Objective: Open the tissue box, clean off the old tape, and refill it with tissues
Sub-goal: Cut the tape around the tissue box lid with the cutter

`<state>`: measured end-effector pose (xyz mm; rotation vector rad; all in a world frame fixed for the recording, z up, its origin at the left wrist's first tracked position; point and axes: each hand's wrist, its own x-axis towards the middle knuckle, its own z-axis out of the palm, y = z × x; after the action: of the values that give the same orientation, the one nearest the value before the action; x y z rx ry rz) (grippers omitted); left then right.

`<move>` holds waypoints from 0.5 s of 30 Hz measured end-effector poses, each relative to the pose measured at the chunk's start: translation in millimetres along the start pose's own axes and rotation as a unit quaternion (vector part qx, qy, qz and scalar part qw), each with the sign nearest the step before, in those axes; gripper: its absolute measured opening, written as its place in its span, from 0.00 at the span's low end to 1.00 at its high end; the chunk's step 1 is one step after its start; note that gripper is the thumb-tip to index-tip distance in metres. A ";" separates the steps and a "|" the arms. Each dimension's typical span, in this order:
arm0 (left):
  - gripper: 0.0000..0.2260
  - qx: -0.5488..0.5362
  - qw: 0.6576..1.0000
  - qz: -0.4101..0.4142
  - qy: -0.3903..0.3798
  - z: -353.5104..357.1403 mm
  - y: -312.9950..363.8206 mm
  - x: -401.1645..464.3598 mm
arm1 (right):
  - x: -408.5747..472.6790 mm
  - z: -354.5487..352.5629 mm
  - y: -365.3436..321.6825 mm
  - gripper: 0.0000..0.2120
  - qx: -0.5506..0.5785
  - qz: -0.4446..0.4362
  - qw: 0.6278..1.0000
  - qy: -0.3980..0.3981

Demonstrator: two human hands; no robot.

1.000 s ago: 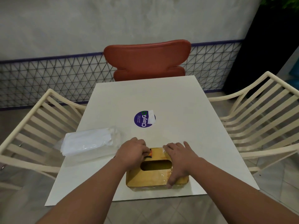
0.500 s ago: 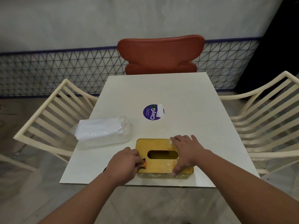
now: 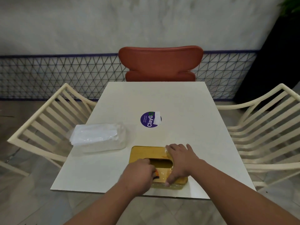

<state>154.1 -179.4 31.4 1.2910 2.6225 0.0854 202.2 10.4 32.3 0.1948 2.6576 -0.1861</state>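
We see the tissue box (image 3: pixel 142 153) as smooth yellow-brown wood with a slight sheen, and patches of clear, glossy tape (image 3: pixel 165 173) catch the light on its lid. Left of the box, the tissue pack (image 3: pixel 97 137) shows soft white paper inside a thin, shiny, crinkled plastic wrap. The table (image 3: pixel 186 119) under the box looks smooth, matt off-white. Beyond the box, we see a glossy purple sticker (image 3: pixel 150 119) and a smooth red-brown chair (image 3: pixel 160 62).

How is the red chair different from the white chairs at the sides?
The red chair has a solid, smooth back; the white chairs have backs made of slats with gaps. The red chair stands at the table's far end; the white chairs stand at its left and right sides. All are empty.
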 end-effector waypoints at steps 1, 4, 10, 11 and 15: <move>0.15 0.000 1.000 0.013 -0.001 0.4 7.6 2.5 | 0.7 0.1 0.8 0.64 -0.002 -0.004 1.000 0.001; 0.14 -0.002 0.999 0.039 -0.012 -4.9 11.2 9.0 | 0.7 -2.1 10.3 0.66 0.008 -0.014 1.000 -0.013; 0.15 -0.007 0.999 0.039 -0.019 -10.9 2.0 19.2 | -5.5 -0.2 19.6 0.64 -0.012 -0.016 1.000 -0.016; 0.15 -0.007 0.999 0.047 -0.023 -10.2 5.2 20.9 | -5.4 1.6 18.5 0.64 -0.013 -0.014 1.000 -0.011; 0.13 0.004 0.996 0.089 -0.030 -4.3 7.1 15.5 | -6.3 2.7 15.7 0.63 -0.017 -0.007 1.000 -0.003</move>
<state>149.4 -162.7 34.0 1.5036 2.4554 0.0628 211.6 24.8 31.2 0.1650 2.6543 -0.1464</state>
